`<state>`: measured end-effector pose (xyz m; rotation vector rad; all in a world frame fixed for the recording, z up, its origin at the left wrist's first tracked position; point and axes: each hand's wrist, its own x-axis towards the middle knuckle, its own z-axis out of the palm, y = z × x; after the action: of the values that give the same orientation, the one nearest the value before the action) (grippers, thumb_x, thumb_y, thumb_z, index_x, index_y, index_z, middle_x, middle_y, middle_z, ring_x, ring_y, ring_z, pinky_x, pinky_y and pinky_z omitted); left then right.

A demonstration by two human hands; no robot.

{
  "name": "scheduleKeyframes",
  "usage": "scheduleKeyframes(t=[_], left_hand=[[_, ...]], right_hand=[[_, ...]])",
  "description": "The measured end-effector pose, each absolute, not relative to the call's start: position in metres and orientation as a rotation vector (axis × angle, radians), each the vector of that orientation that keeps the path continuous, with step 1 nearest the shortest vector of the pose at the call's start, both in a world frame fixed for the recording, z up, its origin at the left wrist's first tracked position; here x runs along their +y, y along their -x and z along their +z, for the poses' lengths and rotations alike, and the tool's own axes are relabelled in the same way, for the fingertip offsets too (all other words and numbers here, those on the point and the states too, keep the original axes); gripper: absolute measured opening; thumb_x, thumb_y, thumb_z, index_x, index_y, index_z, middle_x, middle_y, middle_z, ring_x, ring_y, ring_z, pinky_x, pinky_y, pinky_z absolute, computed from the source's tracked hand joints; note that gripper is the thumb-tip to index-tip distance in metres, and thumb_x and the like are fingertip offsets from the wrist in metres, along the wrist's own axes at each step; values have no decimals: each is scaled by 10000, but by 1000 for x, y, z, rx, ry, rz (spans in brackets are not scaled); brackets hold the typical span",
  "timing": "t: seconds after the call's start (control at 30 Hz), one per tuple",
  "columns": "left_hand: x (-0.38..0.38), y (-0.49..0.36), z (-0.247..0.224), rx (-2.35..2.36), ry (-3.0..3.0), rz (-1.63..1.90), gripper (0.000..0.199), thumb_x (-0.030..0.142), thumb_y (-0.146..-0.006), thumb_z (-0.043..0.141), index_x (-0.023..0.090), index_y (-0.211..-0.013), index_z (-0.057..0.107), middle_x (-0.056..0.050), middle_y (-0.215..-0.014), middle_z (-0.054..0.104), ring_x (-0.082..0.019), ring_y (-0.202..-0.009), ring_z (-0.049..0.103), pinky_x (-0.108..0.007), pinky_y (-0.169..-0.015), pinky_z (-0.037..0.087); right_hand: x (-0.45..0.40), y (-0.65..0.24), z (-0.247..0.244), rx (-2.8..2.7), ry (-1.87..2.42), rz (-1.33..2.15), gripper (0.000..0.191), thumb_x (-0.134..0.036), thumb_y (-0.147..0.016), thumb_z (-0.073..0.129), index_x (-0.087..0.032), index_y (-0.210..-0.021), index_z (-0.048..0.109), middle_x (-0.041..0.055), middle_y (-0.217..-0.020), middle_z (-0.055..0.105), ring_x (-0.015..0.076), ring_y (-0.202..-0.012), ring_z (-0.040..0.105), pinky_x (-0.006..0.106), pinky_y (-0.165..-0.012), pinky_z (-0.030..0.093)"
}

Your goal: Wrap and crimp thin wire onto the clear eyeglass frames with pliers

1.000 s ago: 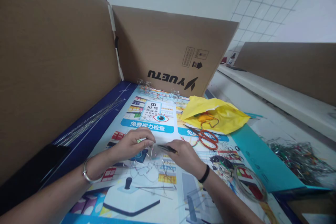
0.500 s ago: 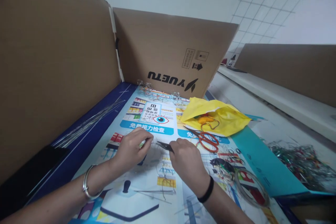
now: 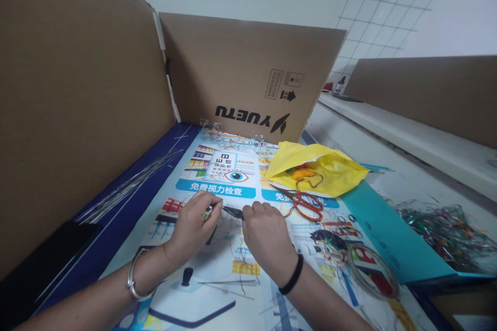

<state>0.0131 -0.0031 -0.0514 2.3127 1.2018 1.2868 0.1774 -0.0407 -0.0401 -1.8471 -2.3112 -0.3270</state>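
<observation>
At the lower centre of the frame we note thin, loose silver wires (image 3: 229,283) lying on a printed, mostly pale-blue sheet (image 3: 209,302). At lower right on the same sheet rests a round, clear, ring-shaped item (image 3: 393,284).

Just below the middle of the frame we find the left hand (image 3: 194,227), thumb and forefinger pinching a small green-and-silver piece (image 3: 207,212), mostly hidden by the fingers. Beside it, the right hand (image 3: 267,235) has its fingers curled round dark, narrow-nosed metal pliers (image 3: 234,212), whose handles are covered by the palm. Half a second earlier we recorded a gap between plier tip and left fingertips; the tip now stands just beside them, though we cannot tell whether it touches the piece. The green part, previously hard to make out, now shows.

Right of centre, orange-red-handled scissors (image 3: 297,198) lie before an open yellow bag (image 3: 339,169); we find both unmoved on the sheet. A bundle of straight silver wires (image 3: 128,186) lies at centre left, and a tangled wire heap (image 3: 446,238) at right. Brown cardboard panel (image 3: 225,72) stands behind, upper centre.
</observation>
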Motion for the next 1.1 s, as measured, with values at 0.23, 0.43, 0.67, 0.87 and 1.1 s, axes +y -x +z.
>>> scheduleKeyframes(t=[0.23,0.43,0.67,0.87,1.1], left_hand=[[-3,-13,-57,1210,-2218,1316,127,216,-857,456,181,-766,537,-16,-736,560,-155,-723,528,-280,-676,412],[-4,-13,-61,1211,-2149,1316,117,250,-858,475,188,-820,567,-15,-760,592,-155,-739,554,-270,-677,434],[-5,-12,-57,1211,-2127,1235,111,236,-843,493,187,-793,579,5,-738,629,-138,-694,583,-242,-641,451],[4,-6,-54,1119,-2353,1129,142,183,-854,461,194,-821,599,-21,-800,629,-155,-773,567,-271,-695,441],[9,-2,-50,1092,-2581,1082,164,188,-865,456,181,-791,602,-36,-736,604,-180,-757,533,-309,-699,413]], right_hand=[[-39,-174,-39,-2291,1848,-387,89,-132,-800,496,-176,-808,574,72,-770,576,226,-748,516,347,-651,350],[-39,-173,-36,-2308,1822,-469,125,-91,-799,482,-144,-854,580,92,-768,575,225,-739,512,351,-630,343],[-38,-178,-37,-2337,1802,-518,128,-93,-797,493,-129,-879,585,102,-773,580,226,-733,504,353,-620,340],[-38,-185,-40,-2374,1731,-617,101,-95,-786,516,-137,-850,583,85,-767,574,209,-715,488,336,-614,322],[-35,-191,-44,-2369,1729,-492,93,-94,-783,523,-160,-819,577,61,-762,575,197,-725,486,320,-633,306]])
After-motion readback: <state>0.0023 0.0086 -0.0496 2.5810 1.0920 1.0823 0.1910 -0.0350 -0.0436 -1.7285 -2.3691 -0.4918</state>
